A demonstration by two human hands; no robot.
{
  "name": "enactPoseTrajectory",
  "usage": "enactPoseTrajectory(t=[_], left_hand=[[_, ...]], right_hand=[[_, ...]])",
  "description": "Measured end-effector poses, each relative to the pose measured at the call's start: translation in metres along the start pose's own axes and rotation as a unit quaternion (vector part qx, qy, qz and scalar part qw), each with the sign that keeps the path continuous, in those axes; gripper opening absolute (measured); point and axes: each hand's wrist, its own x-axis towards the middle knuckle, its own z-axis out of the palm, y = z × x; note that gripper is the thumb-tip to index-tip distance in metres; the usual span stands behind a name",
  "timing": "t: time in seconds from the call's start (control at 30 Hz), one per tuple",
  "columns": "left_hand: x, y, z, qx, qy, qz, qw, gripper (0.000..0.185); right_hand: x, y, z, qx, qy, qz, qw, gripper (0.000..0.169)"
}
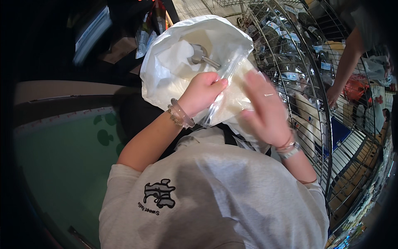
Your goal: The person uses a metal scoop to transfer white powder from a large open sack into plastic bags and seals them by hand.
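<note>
My left hand (pixel 203 91) grips the gathered top of a clear plastic bag (pixel 234 101) that holds pale, fine granules. My right hand (pixel 267 109), blurred, is at the bag's right side with its palm flat and thumb spread; nothing shows in its grasp. Just beyond my hands gapes a large white sack (pixel 152 74) with white granular stuff (pixel 174 57) inside. A metal scoop (pixel 199 53) rests in the sack, its handle slanting towards the clear bag. The lower part of the clear bag is partly hidden behind my right hand.
A wire cart (pixel 329 146) on the right carries several clear packs of dark goods (pixel 290 43) with labels. Another person's arm (pixel 348 65) reaches into it. To the left is a green surface (pixel 68 162); packaged goods (pixel 144 39) stand in the dark at upper left.
</note>
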Motion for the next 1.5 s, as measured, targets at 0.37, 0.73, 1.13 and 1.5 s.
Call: enactPoseTrajectory(t=[0.37,0.73,1.13,1.5], left_hand=[[0.022,-0.006,-0.005,-0.073,-0.024,-0.032,0.997,0.026],[0.007,-0.017,-0.004,-0.094,-0.072,-0.043,0.992,0.029],[-0.034,-0.029,-0.015,-0.095,-0.195,-0.045,0.975,0.035],[-0.042,-0.046,-0.006,-0.13,-0.121,0.032,0.984,0.039]], right_hand=[[0.0,0.015,0.016,-0.075,-0.054,0.009,0.996,0.052],[-0.012,0.015,0.014,0.038,-0.097,0.015,0.994,0.046],[-0.019,0.021,0.013,0.076,-0.076,0.009,0.994,0.049],[-0.019,0.022,0.011,0.1,-0.068,0.009,0.993,0.049]])
